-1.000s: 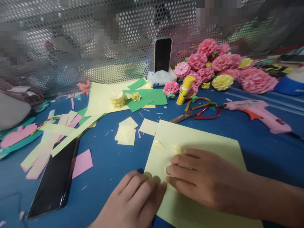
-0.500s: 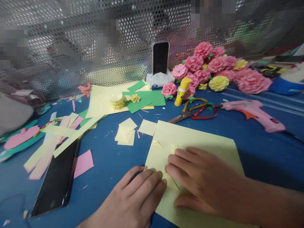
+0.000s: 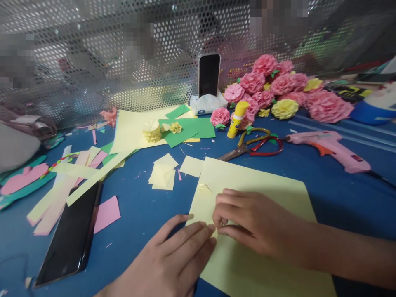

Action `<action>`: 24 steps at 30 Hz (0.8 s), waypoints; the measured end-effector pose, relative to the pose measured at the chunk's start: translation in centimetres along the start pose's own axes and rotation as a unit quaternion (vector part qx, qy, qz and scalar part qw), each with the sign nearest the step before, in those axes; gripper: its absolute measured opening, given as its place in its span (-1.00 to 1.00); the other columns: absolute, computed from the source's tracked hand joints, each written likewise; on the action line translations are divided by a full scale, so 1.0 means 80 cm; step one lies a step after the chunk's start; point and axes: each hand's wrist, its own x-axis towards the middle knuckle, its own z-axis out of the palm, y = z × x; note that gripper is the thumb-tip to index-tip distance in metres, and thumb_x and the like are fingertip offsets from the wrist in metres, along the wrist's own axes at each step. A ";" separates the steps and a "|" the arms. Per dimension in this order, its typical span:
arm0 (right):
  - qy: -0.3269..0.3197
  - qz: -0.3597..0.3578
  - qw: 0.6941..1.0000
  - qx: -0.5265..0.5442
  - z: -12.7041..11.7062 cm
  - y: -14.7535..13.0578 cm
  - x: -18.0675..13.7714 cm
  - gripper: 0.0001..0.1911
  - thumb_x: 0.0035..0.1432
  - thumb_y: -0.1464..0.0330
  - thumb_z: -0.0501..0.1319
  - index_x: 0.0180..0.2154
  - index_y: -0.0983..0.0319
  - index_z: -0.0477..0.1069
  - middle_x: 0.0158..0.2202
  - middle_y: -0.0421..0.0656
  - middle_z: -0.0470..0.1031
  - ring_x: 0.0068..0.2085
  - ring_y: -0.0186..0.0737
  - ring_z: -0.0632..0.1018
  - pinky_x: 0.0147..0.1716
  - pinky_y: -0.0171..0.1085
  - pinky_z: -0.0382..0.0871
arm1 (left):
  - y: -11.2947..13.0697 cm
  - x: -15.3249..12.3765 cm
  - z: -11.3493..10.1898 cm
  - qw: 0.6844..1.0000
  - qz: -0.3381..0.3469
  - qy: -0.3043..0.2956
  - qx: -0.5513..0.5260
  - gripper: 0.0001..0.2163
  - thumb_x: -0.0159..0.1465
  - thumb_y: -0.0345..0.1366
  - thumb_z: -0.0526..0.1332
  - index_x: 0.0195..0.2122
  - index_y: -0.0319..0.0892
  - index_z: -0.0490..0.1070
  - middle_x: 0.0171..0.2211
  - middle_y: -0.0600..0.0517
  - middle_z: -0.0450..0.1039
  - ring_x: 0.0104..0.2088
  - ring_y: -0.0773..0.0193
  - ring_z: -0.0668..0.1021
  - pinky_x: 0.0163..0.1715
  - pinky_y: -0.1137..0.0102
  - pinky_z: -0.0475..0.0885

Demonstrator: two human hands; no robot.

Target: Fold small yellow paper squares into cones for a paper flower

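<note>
A large pale yellow paper sheet (image 3: 266, 264) lies under both hands. My left hand (image 3: 173, 251) rests over its left edge, fingers stretched out and fingertips pressed down. My right hand (image 3: 247, 218) is closed in a pinch just beside those fingertips, thumb against curled fingers. It grips a small piece of yellow paper (image 3: 215, 233), almost wholly hidden by the fingers. A tiny folded yellow scrap (image 3: 204, 188) sits on the sheet above the hands. Small yellow paper squares (image 3: 163, 173) are piled to the left of the sheet.
Scissors (image 3: 232, 153), a glue stick (image 3: 237, 119) and a pink glue gun (image 3: 331, 146) lie beyond the sheet. Pink paper flowers (image 3: 253, 82) are heaped at the back right. A black phone (image 3: 69, 243) lies left under paper strips; another phone (image 3: 209, 75) stands upright behind.
The right thumb has moved up to the curled fingers, closing into a pinch. The folded yellow piece that showed between the hands is now mostly covered. The left hand has barely shifted.
</note>
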 end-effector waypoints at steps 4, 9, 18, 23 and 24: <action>0.010 0.043 0.999 0.022 0.002 -0.009 0.001 -0.91 0.34 0.40 0.15 -0.28 0.22 0.35 -0.30 -0.21 0.41 -0.25 -0.22 0.38 -0.29 -0.24 0.14 | -0.001 -0.001 0.002 1.000 -0.004 -0.002 0.002 -0.65 0.45 -0.43 -0.04 0.09 -0.29 0.48 0.11 -0.08 0.51 0.14 0.14 0.49 0.34 0.14 0.07; 0.017 0.059 0.998 0.027 0.004 -0.014 0.005 -0.93 0.26 0.48 0.15 -0.30 0.22 0.32 -0.29 -0.19 0.40 -0.23 -0.19 0.37 -0.27 -0.22 0.13 | -0.001 0.002 -0.002 1.000 -0.011 0.008 -0.007 -0.68 0.45 -0.45 -0.01 0.05 -0.28 0.51 0.02 -0.02 0.57 0.09 0.20 0.53 0.36 0.18 0.03; 0.014 0.077 0.997 0.021 0.006 -0.017 0.005 -0.95 0.23 0.48 0.13 -0.30 0.22 0.30 -0.28 -0.16 0.40 -0.22 -0.13 0.37 -0.28 -0.19 0.15 | 0.001 0.005 -0.002 1.000 -0.007 0.010 0.028 -0.68 0.46 -0.42 0.01 0.10 -0.24 0.49 0.01 0.04 0.59 0.06 0.24 0.54 0.40 0.17 -0.09; 0.015 0.068 0.997 0.013 0.006 -0.018 0.005 -0.94 0.24 0.48 0.14 -0.29 0.22 0.30 -0.26 -0.17 0.41 -0.20 -0.13 0.38 -0.26 -0.19 0.18 | 0.004 0.006 0.001 0.999 -0.017 0.018 0.027 -0.71 0.45 -0.40 0.05 0.07 -0.23 0.51 -0.01 0.05 0.59 0.06 0.25 0.54 0.41 0.19 -0.07; 0.017 0.065 0.998 0.011 0.007 -0.018 0.005 -0.94 0.24 0.48 0.15 -0.28 0.21 0.30 -0.26 -0.18 0.42 -0.20 -0.14 0.38 -0.24 -0.19 0.19 | 0.004 0.006 0.002 0.999 -0.019 0.021 0.027 -0.71 0.45 -0.40 0.05 0.06 -0.23 0.51 -0.02 0.06 0.59 0.05 0.25 0.54 0.41 0.19 -0.07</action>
